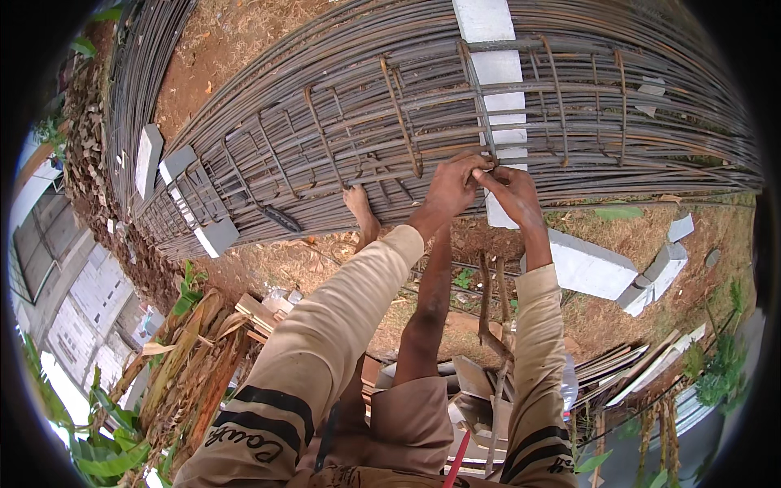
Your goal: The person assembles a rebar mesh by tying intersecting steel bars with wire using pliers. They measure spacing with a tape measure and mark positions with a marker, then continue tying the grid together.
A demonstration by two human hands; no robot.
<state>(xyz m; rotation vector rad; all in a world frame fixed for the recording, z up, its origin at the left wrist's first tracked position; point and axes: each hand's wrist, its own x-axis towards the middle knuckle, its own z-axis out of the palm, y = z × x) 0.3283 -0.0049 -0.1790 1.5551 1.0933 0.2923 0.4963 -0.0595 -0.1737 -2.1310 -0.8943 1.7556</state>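
Note:
My left hand (pixel 452 189) and my right hand (pixel 517 195) meet at the near edge of a rebar cage (pixel 561 91). Both sets of fingers are pinched together where a square stirrup (pixel 477 89) crosses a lengthwise bar. Whatever thin piece they hold is too small to make out. The cage lies on a wide bed of long, rusty steel bars (pixel 277 85), with several stirrups spaced along it. Under the stirrup by my hands runs a row of pale blocks (pixel 495 73).
A bare foot (pixel 356 202) rests at the bars' near edge. To its left lies a dark, long-handled object (pixel 281 218). Light blocks (pixel 590 264) sit on the soil at right. Branches (pixel 488 317) and boards (pixel 643 370) lie nearer. Dry banana stems (pixel 191 346) stand at left.

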